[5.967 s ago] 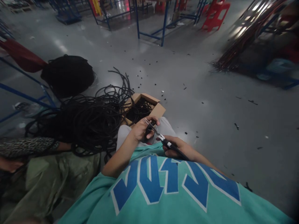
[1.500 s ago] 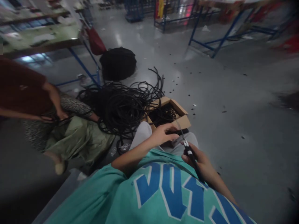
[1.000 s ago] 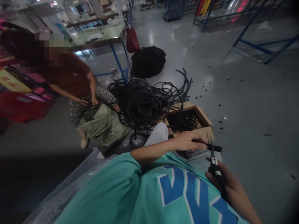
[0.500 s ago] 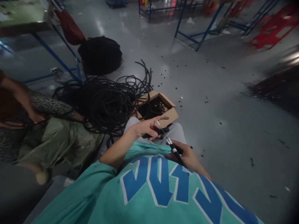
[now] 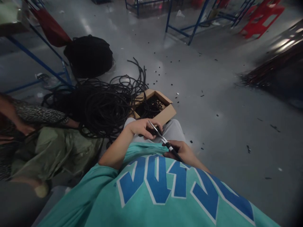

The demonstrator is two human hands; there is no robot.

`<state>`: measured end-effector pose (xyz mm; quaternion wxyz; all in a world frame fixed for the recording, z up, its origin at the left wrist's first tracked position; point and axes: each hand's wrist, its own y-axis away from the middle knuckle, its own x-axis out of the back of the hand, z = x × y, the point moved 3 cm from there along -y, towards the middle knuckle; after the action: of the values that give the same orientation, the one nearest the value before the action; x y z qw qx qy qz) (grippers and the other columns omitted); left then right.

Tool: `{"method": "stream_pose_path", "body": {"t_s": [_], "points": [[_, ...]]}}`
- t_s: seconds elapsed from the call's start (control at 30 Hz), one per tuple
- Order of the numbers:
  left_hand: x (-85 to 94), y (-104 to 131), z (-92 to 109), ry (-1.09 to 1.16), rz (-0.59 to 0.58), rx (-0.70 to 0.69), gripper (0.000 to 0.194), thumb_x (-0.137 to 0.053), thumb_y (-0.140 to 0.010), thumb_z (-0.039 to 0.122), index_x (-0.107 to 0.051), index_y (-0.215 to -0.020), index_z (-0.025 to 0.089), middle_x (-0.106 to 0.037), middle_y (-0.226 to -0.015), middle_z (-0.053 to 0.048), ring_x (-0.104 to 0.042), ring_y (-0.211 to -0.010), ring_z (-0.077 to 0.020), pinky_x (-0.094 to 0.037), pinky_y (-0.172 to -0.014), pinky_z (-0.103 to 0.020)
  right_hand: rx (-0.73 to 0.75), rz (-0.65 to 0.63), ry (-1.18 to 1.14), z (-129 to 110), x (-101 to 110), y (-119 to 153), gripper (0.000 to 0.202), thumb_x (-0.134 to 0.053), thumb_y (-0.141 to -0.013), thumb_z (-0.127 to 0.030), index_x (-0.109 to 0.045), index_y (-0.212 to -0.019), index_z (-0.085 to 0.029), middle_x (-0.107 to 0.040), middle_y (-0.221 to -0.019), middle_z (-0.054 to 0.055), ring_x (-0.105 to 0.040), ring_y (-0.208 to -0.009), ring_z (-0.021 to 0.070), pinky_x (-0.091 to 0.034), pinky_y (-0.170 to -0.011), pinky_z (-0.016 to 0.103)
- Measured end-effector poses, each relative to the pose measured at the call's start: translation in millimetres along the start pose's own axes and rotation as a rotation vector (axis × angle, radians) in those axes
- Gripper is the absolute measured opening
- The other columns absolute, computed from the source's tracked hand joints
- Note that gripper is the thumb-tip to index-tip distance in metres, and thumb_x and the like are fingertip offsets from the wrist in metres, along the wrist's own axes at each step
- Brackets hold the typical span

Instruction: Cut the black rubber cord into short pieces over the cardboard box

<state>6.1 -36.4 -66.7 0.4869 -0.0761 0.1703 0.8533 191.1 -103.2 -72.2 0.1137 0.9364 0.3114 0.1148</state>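
My right hand (image 5: 181, 149) is closed around a slim metal-tipped tool (image 5: 169, 147) with a black handle and white bands. Its long silvery tip points up and left, reaching my left hand (image 5: 143, 127). That hand is curled over my lap around small dark pieces (image 5: 151, 130), partly hidden by its fingers; their exact kind is unclear. Just beyond my knees stands an open cardboard box (image 5: 168, 114) with many short black bits (image 5: 155, 104) in it. A tangled heap of black cord (image 5: 101, 104) lies left of the box, some strands hanging over its edge.
At the left sits another person, a hand (image 5: 25, 128) on dark cord. Behind the heap is a black bundle (image 5: 88, 56), beside a blue-framed table (image 5: 38, 56). Black scraps dot the grey floor (image 5: 213, 94). A red stool (image 5: 261, 20) and a dark bundle (image 5: 272, 69) are to the right.
The tool in my right hand has moved up and left, so its tip now overlaps my left hand. My left fingers have curled in. The whole view has shifted slightly.
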Motion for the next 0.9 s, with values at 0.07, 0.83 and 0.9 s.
{"method": "stream_pose_path", "body": {"t_s": [0.07, 0.83, 0.9], "points": [[0.3, 1, 5, -0.033, 0.026, 0.012, 0.050, -0.078, -0.054, 0.024, -0.056, -0.098, 0.014, -0.063, -0.065, -0.002, -0.053, -0.044, -0.0082, -0.041, -0.040, -0.017, -0.004, 0.016, 0.042, -1, 1, 0, 0.033, -0.070, -0.063, -0.039, -0.067, -0.085, -0.013, -0.061, -0.067, 0.002, -0.054, -0.060, 0.0151, -0.041, -0.054, 0.023], [145.0, -79, 23, -0.183, 0.838, -0.142, 0.035, -0.057, -0.079, 0.024, -0.048, -0.109, 0.008, -0.060, -0.077, -0.006, -0.054, -0.043, -0.0079, -0.040, -0.045, -0.022, -0.202, 0.423, -0.179, 35, 14, 9, 0.052, -0.070, -0.053, -0.045, -0.064, -0.094, -0.014, -0.043, -0.049, -0.006, -0.036, -0.041, 0.0071, -0.030, -0.039, 0.021], [137.6, -73, 14, -0.163, 0.812, -0.156, 0.032, -0.058, -0.078, 0.030, -0.052, -0.101, 0.008, -0.059, -0.072, -0.004, -0.051, -0.040, -0.0069, -0.037, -0.042, -0.020, -0.209, 0.433, -0.193, 41, 15, 8, 0.052, -0.070, -0.054, -0.044, -0.063, -0.096, -0.014, -0.043, -0.047, -0.006, -0.037, -0.039, 0.0070, -0.030, -0.038, 0.021]]}}
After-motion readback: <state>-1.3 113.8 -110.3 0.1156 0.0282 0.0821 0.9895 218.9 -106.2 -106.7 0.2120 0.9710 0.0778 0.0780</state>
